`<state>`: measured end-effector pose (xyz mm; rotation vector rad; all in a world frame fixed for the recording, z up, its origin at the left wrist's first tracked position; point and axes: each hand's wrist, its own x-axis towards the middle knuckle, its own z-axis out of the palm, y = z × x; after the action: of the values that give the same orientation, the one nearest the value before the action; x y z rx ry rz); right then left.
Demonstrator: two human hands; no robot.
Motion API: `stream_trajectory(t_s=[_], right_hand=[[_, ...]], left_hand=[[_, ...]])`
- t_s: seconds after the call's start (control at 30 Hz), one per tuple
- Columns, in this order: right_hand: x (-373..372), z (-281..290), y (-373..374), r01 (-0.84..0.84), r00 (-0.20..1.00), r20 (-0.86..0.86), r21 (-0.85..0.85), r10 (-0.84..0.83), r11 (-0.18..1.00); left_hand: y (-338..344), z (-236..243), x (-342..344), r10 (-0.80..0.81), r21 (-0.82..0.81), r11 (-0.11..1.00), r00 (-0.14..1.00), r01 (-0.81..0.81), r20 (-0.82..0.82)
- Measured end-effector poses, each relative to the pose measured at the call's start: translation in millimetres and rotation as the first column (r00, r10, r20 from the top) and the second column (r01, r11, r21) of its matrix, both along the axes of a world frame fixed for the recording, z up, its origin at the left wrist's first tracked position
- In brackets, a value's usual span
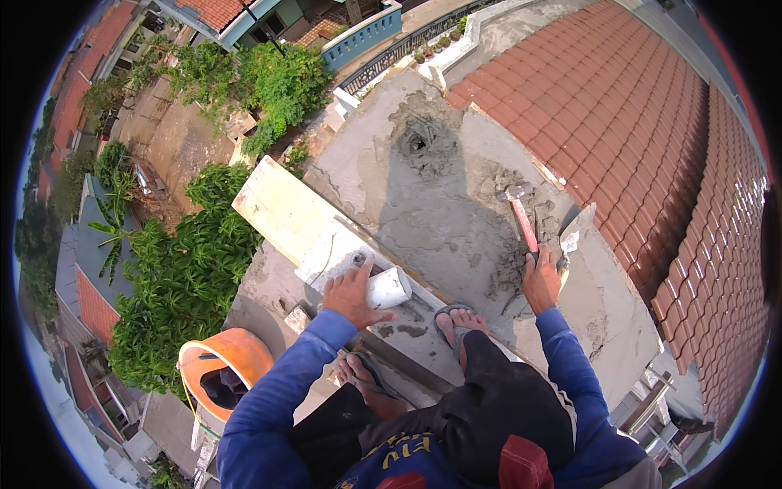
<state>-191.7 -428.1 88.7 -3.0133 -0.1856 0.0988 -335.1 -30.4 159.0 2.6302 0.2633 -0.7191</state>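
Head view: rough grey concrete [419,208] at twelve o'clock, tiled roof [603,122] at two; right hand [542,285] curled round a hammer [524,220] toward three; left hand [349,298], fingers spread, against a white pipe [389,288] toward six.

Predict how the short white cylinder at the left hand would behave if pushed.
The white cylinder would probably roll sideways, being round, unless the left hand steadies it. Its straight outline suggests a stiff wall.
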Motion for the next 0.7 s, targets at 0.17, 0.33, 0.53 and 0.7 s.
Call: stream_trajectory(t_s=[0.17, 0.33, 0.53, 0.7], right_hand=[[3, -29, -13, -0.044, 0.982, 0.188, 0.104, 0.024, 0.994], [18, 54, 79, 0.695, 0.665, -0.747, 0.619, 0.001, 0.365], [32, 57, 135, 0.793, 0.497, -0.868, 0.461, 0.016, 0.398], [60, 92, 213, 0.831, 0.415, -0.9, 0.436, 0.137, 0.346]], left_hand=[[7, -25, -25, -0.004, -0.04, 0.999, 0.995, 0.008, 0.097], [24, -17, -25, 0.29, -0.15, 0.944, 0.956, -0.294, -0.045], [89, -65, -5, 0.277, 0.054, 0.947, 0.889, -0.318, 0.364], [92, -56, -1, 0.581, -0.064, 0.808, 0.81, -0.586, -0.087]])
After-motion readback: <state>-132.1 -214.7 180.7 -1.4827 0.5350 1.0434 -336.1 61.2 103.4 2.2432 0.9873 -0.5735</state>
